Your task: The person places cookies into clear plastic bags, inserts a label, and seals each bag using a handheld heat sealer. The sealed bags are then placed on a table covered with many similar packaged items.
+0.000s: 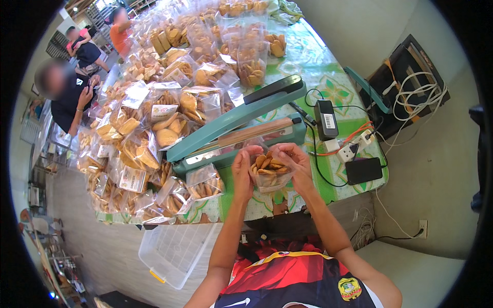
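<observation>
Between my two hands is a clear plastic bag of cookies (270, 169). My left hand (243, 166) grips the bag's left upper side, and my right hand (294, 161) grips the right one. Brown cookie pieces show through the film. Just beyond the bag lies a green impulse heat sealer (240, 121) with its long arm raised at an angle. Its lower bed (254, 134) carries a brown strip and a metal plate. A small filled bag (205, 184) lies at the sealer's left front end, left of my left hand.
Many bags of cookies (169, 127) crowd the left and far table (265, 204). On the right are a power adapter (326, 120), an extension socket (355, 146), a black box-shaped device (364, 170) and cables. A clear plastic bin (173, 250) stands below. Several people, including one in black (73, 100), are beyond.
</observation>
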A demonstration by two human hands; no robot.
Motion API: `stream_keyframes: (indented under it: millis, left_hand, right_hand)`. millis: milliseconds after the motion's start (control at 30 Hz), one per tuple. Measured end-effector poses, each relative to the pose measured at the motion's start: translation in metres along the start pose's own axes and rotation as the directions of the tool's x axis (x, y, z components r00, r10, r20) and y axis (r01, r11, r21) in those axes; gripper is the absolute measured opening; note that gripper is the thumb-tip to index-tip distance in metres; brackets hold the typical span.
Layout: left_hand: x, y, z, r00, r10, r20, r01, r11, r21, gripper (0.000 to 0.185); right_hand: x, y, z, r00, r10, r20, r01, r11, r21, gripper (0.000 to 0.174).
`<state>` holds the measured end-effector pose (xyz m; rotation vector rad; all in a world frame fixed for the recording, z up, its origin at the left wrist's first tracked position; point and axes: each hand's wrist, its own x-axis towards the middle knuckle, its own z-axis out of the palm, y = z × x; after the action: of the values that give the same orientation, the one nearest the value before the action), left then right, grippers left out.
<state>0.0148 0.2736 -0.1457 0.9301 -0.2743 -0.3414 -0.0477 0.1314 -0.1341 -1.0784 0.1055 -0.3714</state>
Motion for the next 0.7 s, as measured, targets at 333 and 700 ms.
stream_keyframes:
  millis: [333, 700]
  left_hand:
    - [0.010, -0.014, 0.008, 0.962, 0.201, -0.184, -0.161, 0.964, 0.212, 0.010]
    - [-0.043, 0.022, 0.010, 0.921, 0.384, 0.071, -0.339, 0.693, 0.636, 0.030]
  right_hand:
    - [0.004, 0.012, 0.022, 0.912, -0.316, -0.264, 0.269, 0.942, -0.198, 0.002]
    - [-0.050, -0.007, 0.018, 0.904, -0.399, -0.153, 0.255, 0.792, -0.554, 0.023]
